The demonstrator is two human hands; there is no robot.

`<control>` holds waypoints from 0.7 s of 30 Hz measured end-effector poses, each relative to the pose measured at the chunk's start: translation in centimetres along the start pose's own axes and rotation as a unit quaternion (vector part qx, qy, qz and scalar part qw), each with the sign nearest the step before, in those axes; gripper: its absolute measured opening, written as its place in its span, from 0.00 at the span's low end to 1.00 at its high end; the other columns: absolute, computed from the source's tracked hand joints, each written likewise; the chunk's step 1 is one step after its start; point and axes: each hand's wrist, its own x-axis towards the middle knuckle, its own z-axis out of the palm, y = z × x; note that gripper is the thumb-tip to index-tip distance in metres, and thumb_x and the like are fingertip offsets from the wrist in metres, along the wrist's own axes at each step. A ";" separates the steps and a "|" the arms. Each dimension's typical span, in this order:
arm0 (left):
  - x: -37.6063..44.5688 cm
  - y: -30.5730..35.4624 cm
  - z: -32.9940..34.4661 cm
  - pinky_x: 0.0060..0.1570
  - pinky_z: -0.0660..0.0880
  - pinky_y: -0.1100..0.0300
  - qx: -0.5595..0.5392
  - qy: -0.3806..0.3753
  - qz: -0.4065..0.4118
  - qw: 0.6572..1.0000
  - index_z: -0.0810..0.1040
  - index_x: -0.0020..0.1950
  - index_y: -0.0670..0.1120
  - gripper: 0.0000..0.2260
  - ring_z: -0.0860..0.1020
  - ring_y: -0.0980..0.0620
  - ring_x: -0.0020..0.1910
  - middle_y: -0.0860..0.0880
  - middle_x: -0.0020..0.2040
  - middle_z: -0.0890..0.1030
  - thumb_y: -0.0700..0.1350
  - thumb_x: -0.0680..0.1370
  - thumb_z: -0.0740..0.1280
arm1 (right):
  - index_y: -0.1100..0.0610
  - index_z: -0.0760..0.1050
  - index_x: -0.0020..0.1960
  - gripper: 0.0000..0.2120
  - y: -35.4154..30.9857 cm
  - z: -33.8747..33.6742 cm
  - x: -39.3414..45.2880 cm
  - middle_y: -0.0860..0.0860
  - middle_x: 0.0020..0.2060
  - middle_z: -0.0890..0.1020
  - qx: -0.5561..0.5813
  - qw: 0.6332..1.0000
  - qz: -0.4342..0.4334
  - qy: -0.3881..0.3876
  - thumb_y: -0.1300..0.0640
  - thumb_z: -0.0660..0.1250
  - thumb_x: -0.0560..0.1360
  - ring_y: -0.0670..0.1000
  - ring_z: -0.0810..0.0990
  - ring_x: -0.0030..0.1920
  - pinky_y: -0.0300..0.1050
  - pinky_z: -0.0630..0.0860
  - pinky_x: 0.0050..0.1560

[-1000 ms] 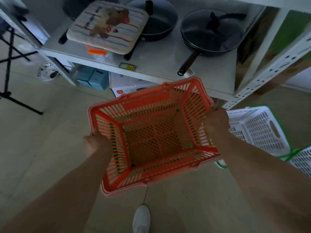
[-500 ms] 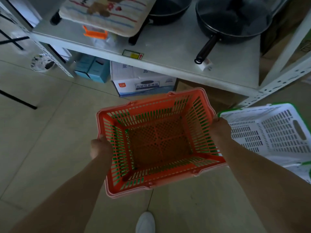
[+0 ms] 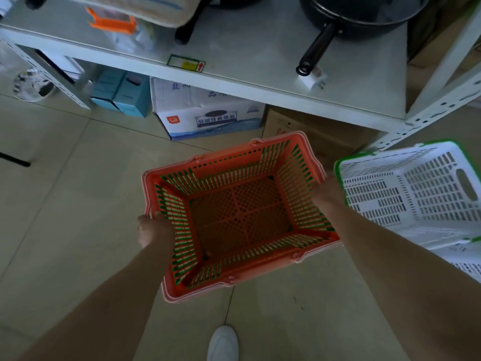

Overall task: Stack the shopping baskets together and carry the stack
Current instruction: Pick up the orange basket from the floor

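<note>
- The orange basket [image 3: 239, 212] is held in the air above the tiled floor [image 3: 65, 204], open side up, in front of the shelf [image 3: 247, 48]; green shows through its slotted walls, so a second basket seems nested under it, though only slivers of it can be seen
- The left hand [image 3: 152, 229] is closed on the basket's left rim, fingers curled over the edge; the basket lies just to the right of this hand
- The right hand [image 3: 326, 192] grips the right rim, its fingers hidden behind the wall of the basket; the basket lies just to the left of it, between the two forearms
- A white basket [image 3: 416, 194] with a green rim sits near the right hand, just beside the orange one; whether the two touch cannot be told
- A black pan [image 3: 364, 14] rests on the shelf above; a printed carton [image 3: 205, 113] stands under the shelf; a white shoe [image 3: 223, 343] shows at the lower edge, below the held basket
</note>
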 end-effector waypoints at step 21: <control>-6.5 4.3 3.4 0.60 0.72 0.48 -0.020 -0.073 0.132 0.988 0.76 0.62 0.36 0.24 0.77 0.35 0.60 0.35 0.60 0.79 0.53 0.82 0.53 | 0.60 0.79 0.51 0.23 0.5 -2.3 -2.1 0.59 0.47 0.83 -0.035 0.998 -0.048 0.036 0.44 0.54 0.79 0.60 0.82 0.50 0.52 0.79 0.52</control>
